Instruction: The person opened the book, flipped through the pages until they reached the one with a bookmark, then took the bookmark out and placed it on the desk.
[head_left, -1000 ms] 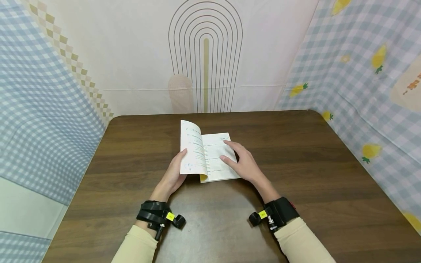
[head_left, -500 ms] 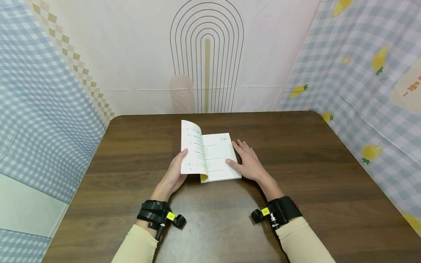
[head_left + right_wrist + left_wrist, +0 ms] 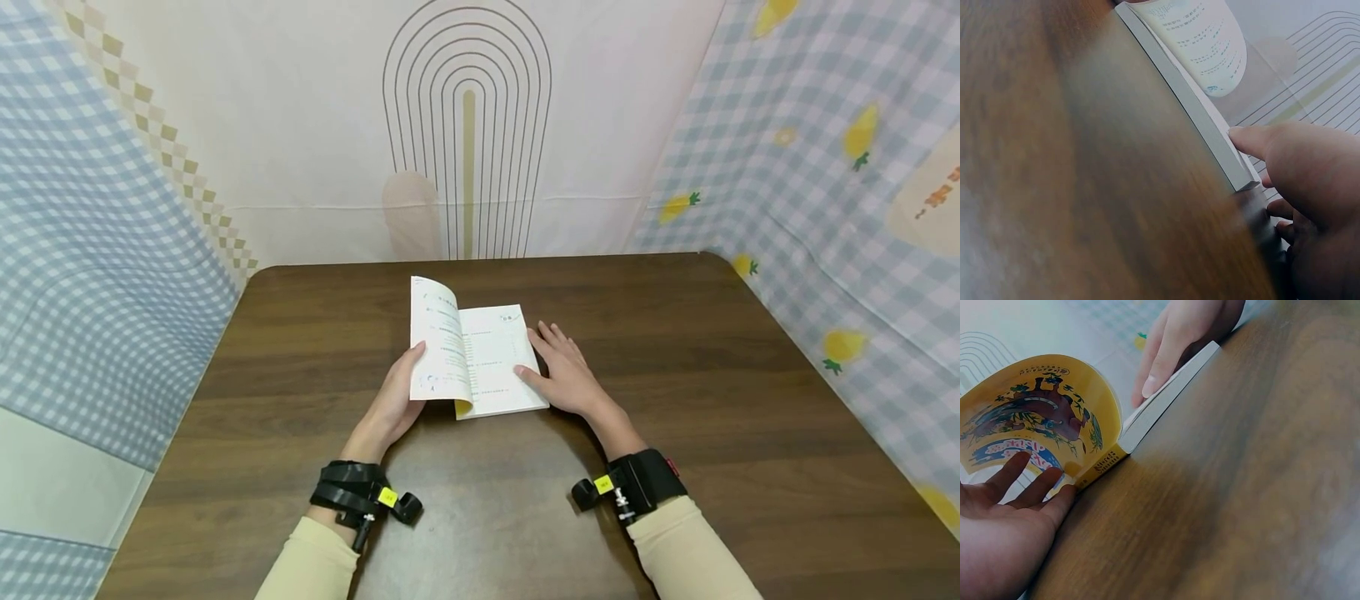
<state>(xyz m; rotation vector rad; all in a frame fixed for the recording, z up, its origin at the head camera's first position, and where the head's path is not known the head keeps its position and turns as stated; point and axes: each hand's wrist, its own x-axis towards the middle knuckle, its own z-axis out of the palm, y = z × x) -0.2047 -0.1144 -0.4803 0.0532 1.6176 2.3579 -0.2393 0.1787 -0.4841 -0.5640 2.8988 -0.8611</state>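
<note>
An open paperback book (image 3: 498,358) lies on the table, its printed white pages facing up. Its left side is lifted and curves upward. My left hand (image 3: 393,396) holds that raised side, with the thumb on the page. The left wrist view shows the fingers of this hand (image 3: 1016,519) behind the yellow illustrated cover (image 3: 1102,394). My right hand (image 3: 573,379) is at the book's right edge, thumb resting on the right page and the other fingers stretched out beside it. In the right wrist view, the thumb of this hand (image 3: 1316,175) touches the page near the thick page edge (image 3: 1188,109).
The brown wooden table (image 3: 480,508) spreads around the book. A white cloth (image 3: 315,125) with arch lines hangs behind it, and blue checked cloths hang at the left (image 3: 97,233) and right (image 3: 795,217). Each wrist wears a black strap with a small camera.
My right hand has shifted right from over the right page to the book's edge, its fingers leaving the page while the thumb stays on it. The left hand and book look unchanged.
</note>
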